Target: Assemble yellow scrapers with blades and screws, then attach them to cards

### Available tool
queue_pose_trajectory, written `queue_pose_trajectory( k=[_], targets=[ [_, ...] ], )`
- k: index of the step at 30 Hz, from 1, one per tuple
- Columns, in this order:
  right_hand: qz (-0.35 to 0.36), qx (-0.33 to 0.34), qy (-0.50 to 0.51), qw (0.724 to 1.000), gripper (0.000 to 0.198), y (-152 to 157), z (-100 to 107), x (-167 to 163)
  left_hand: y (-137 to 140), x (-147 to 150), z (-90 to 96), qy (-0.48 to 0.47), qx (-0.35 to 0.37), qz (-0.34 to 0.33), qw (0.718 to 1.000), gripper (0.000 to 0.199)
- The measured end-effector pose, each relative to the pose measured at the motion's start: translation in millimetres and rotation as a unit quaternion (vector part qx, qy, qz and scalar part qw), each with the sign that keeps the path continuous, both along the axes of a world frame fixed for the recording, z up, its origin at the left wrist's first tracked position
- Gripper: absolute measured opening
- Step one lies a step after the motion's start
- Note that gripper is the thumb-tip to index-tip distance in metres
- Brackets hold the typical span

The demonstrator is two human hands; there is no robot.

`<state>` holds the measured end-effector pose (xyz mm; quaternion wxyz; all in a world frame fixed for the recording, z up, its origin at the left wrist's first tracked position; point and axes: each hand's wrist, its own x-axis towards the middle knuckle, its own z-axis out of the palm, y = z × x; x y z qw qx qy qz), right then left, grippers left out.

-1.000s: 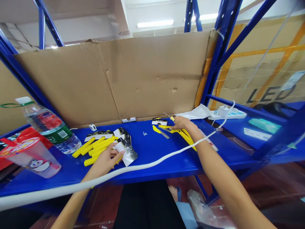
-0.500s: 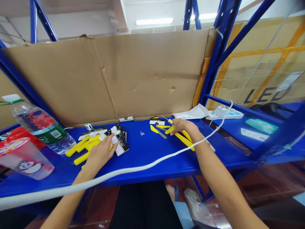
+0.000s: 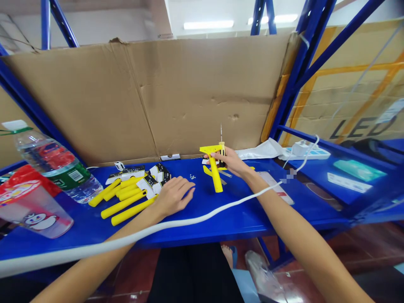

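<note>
My right hand (image 3: 229, 160) grips a yellow T-shaped scraper (image 3: 215, 172) with its handle pointing down. In the same hand is a screwdriver (image 3: 222, 149) with a yellow-and-black handle, its tip upward. Palm down above the blue shelf, my left hand (image 3: 175, 194) holds nothing and its fingers are loosely extended. Small silvery screws (image 3: 192, 177) lie just beyond its fingertips. To its left are several yellow tube handles (image 3: 123, 207) and black-and-white packaging cards (image 3: 153, 183). Yellow flat pieces (image 3: 206, 170) and metal blades (image 3: 223, 181) rest partly hidden behind the scraper.
A white cable (image 3: 195, 220) crosses in front of both forearms. On the left stand a water bottle (image 3: 66, 168) and a plastic cup (image 3: 47, 219). Cardboard (image 3: 202, 97) walls off the back. At right are a phone-like white slab (image 3: 277, 189) and a power strip (image 3: 315, 154).
My right hand has lifted the yellow scraper upright from the shelf, with the screwdriver still in it. My left hand has moved right, away from the tubes and cards.
</note>
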<state>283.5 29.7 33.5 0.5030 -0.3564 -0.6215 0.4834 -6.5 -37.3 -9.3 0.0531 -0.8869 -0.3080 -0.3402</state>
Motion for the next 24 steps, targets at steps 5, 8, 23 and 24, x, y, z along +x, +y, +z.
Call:
queue_pose_trajectory(
  k=[5,8,23,24],
  targets=[
    [0.008,-0.048,0.086,0.995,0.047,5.1,-21.4,-20.5,28.2,45.9,-1.5,-0.221,-0.209,-0.045,0.952,0.017],
    [0.002,-0.067,0.105,0.992,0.047,6.9,-31.3,-27.9,46.3,61.5,-7.5,-0.337,-0.312,-0.037,0.888,0.033],
    [-0.09,0.008,-0.075,0.993,0.058,15.2,-42.6,-25.8,52.6,50.0,-18.6,-0.497,-0.506,-0.067,0.702,0.063],
    [-0.106,0.018,-0.113,0.988,0.056,17.0,-41.6,-21.6,52.7,49.5,-16.7,-0.509,-0.506,-0.07,0.692,0.061]
  ],
)
